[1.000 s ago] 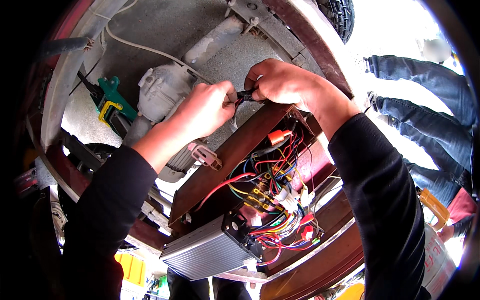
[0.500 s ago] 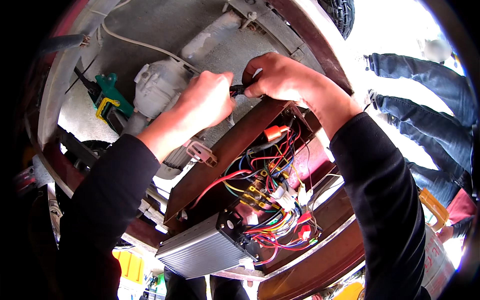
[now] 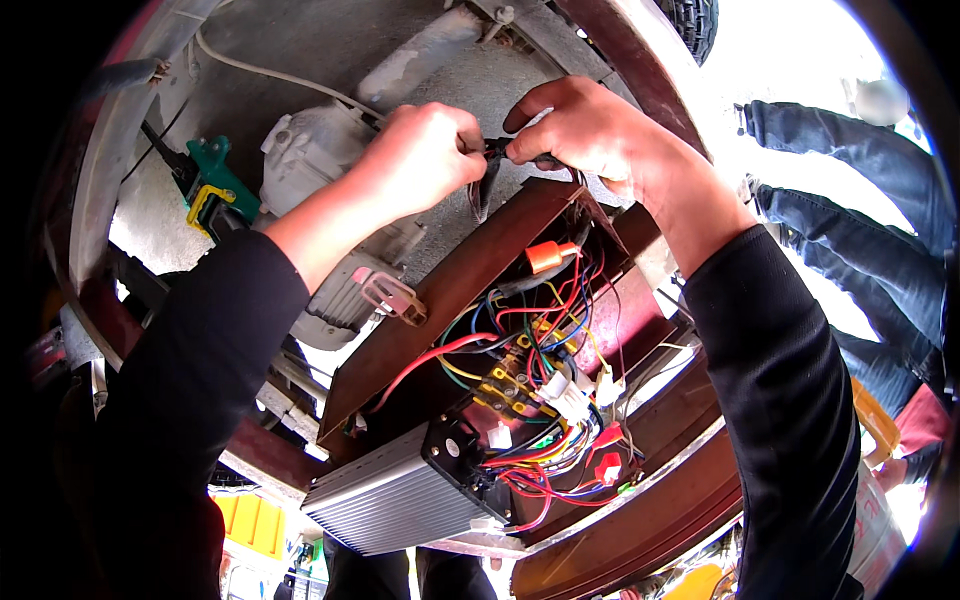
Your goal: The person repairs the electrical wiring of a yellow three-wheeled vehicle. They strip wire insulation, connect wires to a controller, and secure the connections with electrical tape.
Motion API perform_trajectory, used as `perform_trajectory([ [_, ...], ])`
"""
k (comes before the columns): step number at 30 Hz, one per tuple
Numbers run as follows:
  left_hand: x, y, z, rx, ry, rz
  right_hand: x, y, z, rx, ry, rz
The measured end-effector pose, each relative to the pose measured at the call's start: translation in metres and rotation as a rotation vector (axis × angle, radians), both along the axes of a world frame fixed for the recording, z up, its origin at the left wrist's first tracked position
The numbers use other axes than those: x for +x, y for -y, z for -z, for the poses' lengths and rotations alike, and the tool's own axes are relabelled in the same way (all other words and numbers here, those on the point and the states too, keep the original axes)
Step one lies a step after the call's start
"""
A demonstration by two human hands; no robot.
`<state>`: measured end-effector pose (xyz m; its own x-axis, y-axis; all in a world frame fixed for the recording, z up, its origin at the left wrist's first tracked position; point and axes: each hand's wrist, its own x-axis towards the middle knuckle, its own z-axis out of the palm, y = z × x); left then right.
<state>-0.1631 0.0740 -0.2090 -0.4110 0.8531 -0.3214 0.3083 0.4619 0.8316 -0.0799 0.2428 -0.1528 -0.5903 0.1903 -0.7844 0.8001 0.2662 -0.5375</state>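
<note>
Blk cable (image 3: 496,147), ribbed rect. metal box (image 3: 392,503)

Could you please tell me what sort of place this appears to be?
It looks like a vehicle repair or assembly workshop, though I cannot tell which: there is an open brown metal box with colourful wires, a finned silver unit and a treaded tyre.

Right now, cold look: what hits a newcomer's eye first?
The tangle of thin multicoloured wires in the open, dark red-brown metal box at picture centre, with a bright orange sleeve near its upper end. Next, the ribbed silver metal housing at the box's lower end. Just above the box, the bare left hand and bare right hand hold a dark, black-wrapped wiring piece.
</note>
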Motion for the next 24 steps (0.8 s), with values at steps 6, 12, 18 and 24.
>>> perform_trajectory([
  [6, 0.006, -0.006, 0.008, -0.047, -0.221, 0.038, -0.006, 0.008, -0.010, 0.095, 0.039, -0.115],
  [12, 0.002, 0.006, 0.023, -0.066, 0.504, -0.095, -0.003, 0.009, -0.012, 0.049, 0.001, -0.042],
  [18, 0.004, 0.020, 0.025, -0.039, 0.667, -0.060, -0.004, 0.009, -0.008, 0.023, 0.046, 0.056],
  [24, 0.010, 0.033, 0.024, -0.008, 0.946, -0.123, -0.002, 0.013, -0.003, -0.049, -0.026, 0.116],
])
